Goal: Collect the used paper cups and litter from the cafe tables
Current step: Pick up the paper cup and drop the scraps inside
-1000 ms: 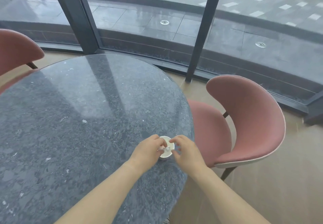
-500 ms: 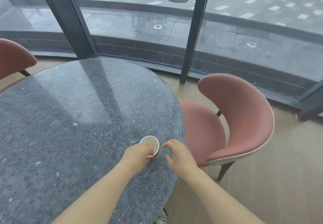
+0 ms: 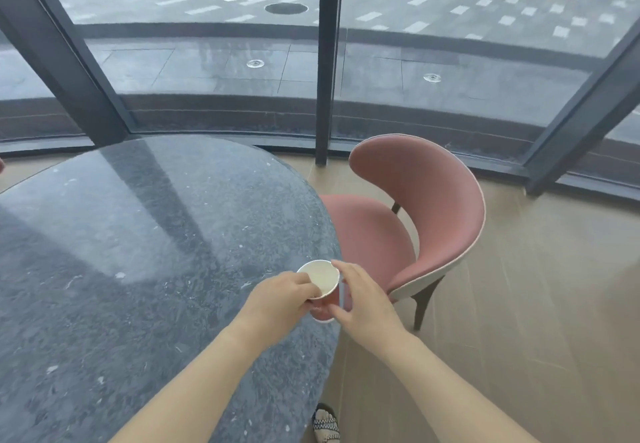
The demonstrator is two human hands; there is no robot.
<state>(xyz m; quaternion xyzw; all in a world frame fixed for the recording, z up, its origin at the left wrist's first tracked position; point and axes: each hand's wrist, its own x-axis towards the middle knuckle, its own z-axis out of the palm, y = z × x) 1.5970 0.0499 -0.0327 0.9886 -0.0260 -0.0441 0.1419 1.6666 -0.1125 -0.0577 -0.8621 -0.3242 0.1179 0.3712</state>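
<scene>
Gripping paper cup (image 3: pixel 320 278) at table (image 3: pixel 138 252) edge, both hands closed round it, pink chair (image 3: pixel 415 221) beside.

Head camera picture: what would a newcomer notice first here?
First the paper cup at the near right edge of the dark stone table, held by the left hand with the right hand touching it. Next the pink chair right of the table, before the window.

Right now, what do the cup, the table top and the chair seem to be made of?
Cup: likely paper, matte white inside with a rolled rim. Table top: polished dark stone or a stone-like composite, speckled and reflective. Chair: pink upholstery, probably fabric, with a pale edge.
</scene>
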